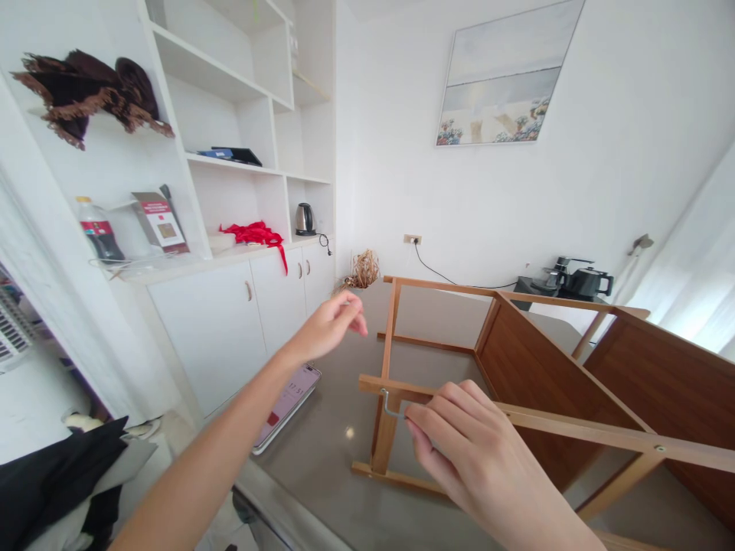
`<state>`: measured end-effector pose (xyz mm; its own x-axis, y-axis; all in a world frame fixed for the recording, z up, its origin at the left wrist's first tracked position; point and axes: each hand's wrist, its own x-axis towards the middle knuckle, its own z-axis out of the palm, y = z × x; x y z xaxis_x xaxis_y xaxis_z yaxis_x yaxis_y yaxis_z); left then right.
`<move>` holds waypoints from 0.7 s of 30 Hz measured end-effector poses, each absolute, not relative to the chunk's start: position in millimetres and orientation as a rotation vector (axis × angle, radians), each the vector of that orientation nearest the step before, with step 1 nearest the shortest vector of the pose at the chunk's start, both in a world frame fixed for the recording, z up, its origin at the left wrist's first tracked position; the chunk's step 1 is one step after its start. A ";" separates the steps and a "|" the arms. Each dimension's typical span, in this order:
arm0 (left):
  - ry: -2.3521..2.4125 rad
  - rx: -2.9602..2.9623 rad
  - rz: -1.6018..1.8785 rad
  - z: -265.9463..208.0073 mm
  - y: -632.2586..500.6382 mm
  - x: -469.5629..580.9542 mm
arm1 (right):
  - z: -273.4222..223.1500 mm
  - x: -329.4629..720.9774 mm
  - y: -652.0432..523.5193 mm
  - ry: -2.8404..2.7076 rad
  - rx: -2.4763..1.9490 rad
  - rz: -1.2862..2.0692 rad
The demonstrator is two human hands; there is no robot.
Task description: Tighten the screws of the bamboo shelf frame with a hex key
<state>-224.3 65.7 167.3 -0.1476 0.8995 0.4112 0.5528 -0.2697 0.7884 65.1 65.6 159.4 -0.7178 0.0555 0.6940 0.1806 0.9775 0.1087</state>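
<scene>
A wooden frame with brown panels (531, 344), like a small shelf rack, lies on its side on the grey table (321, 474). My right hand (468, 444) is closed around the long arm of a metal hex key (386, 402). The key's short end meets the frame's near rail (422, 392) close to its left end; any bolt head under it is too small to make out. Further along that rail sits a bolt head (660, 448). My left hand (334, 325) hovers left of the frame, fingers loosely bent, with nothing visible in it.
A phone (290, 405) lies at the table's left edge. Behind the frame stand a black kettle set (583, 283) and its cord. White cabinets (207, 329) with shelves line the left, holding a cola bottle (102, 233), red cloth (256, 233) and a steel kettle (305, 220). Dark cloth (63, 474) is piled lower left.
</scene>
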 end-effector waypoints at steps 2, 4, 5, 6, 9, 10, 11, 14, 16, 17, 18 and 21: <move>1.423 1.773 1.454 171.9 50.5 -186.0 | 157.4 63.7 64.8 -2.372 -0.172 -0.240; 1.296 1.750 1.537 171.6 40.2 -159.9 | 156.0 63.3 63.9 -2.376 -0.171 -0.258; 1.273 1.734 1.567 169.9 37.4 -151.9 | 155.3 63.2 63.7 -2.378 -0.169 -0.268; 1.253 1.721 1.587 167.5 36.0 -146.7 | 154.5 63.0 63.6 -2.382 -0.166 -0.280; 1.171 1.674 1.634 159.4 37.8 -141.8 | 152.0 62.0 64.7 -2.372 -0.160 -0.323; 1.149 1.651 1.644 157.4 39.1 -141.6 | 151.3 61.6 65.3 -2.365 -0.156 -0.333; 1.134 1.629 1.651 156.0 40.3 -141.4 | 150.7 61.3 65.7 -2.357 -0.151 -0.342; 1.114 1.572 1.682 154.4 42.4 -139.3 | 149.9 61.0 65.8 -2.355 -0.150 -0.349; 1.106 1.549 1.712 154.3 42.8 -137.0 | 149.9 61.2 65.1 -2.365 -0.161 -0.344; 1.102 1.539 1.728 154.2 43.1 -136.0 | 149.9 61.3 64.8 -2.367 -0.165 -0.340; 1.099 1.532 1.741 153.9 43.4 -135.2 | 149.9 61.4 64.7 -2.367 -0.168 -0.335; 1.087 1.515 1.773 151.2 45.3 -133.8 | 149.5 61.4 65.3 -2.355 -0.174 -0.340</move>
